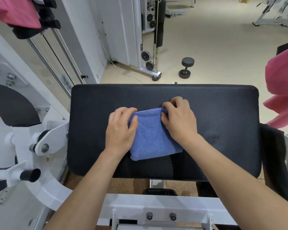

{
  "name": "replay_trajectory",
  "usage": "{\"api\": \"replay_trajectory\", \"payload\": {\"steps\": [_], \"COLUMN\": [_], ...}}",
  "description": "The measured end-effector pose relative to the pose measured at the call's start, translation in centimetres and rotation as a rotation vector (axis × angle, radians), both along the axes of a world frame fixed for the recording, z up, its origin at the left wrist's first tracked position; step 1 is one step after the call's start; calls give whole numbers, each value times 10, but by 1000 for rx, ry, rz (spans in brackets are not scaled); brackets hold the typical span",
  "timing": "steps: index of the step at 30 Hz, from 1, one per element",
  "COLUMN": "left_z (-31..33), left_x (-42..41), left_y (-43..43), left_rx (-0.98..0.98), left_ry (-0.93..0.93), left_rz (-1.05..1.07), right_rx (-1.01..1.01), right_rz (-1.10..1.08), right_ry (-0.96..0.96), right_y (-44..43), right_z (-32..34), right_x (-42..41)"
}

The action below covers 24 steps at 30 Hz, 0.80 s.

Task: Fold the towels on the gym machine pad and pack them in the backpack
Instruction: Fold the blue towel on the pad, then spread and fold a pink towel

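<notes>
The black gym machine pad point(223, 113) fills the middle of the view. A pink towel point(283, 90) hangs just off the pad's right end, and another pink cloth point(15, 12) hangs well beyond its far left corner. A folded blue towel point(153, 138) lies at the pad's centre. The left hand point(121, 130) curls its fingers round the towel's left edge, while the right hand point(178, 120) pinches its far right corner. A dumbbell point(186, 68) lies on the floor beyond the pad.

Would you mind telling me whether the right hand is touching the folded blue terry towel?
Touching. The head view shows the right hand pinching the far corner of the folded blue terry towel.
</notes>
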<state>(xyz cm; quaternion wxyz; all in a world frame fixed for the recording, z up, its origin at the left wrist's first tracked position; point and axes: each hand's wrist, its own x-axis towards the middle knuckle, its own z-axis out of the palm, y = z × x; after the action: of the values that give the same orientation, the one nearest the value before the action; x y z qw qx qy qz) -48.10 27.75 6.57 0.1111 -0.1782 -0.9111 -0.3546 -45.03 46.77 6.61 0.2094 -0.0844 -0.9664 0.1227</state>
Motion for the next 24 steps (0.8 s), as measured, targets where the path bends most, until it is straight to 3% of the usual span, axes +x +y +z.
{"api": "replay_trajectory", "payload": {"steps": [3,7,10,14,19,21,24], "left_z": [-7,-1,5,13,35,44,50], "left_x": [-1,-8,-12,-4,20,29,42], "left_y": [2,6,10,7,17,24,30], "left_rx": [-154,-75,-168,-365,-417,-320,134], "left_ry": [41,-52,-153,-48,-18,-184,-499], "left_rz": [-59,47,29,-115,-345,-400,-437], "right_rx": [41,3,-110,-249,-607,-783,-1041], "right_rz": [39,104,143,273,441,390,310], "right_ry": [-18,-184,-304,-381,-353,-294,-424], "right_y": [1,7,13,23,20,24,47], "right_z": [4,14,23,35,54,54,42], "right_x": [-2,-8,-13,-2,34,51,84]}}
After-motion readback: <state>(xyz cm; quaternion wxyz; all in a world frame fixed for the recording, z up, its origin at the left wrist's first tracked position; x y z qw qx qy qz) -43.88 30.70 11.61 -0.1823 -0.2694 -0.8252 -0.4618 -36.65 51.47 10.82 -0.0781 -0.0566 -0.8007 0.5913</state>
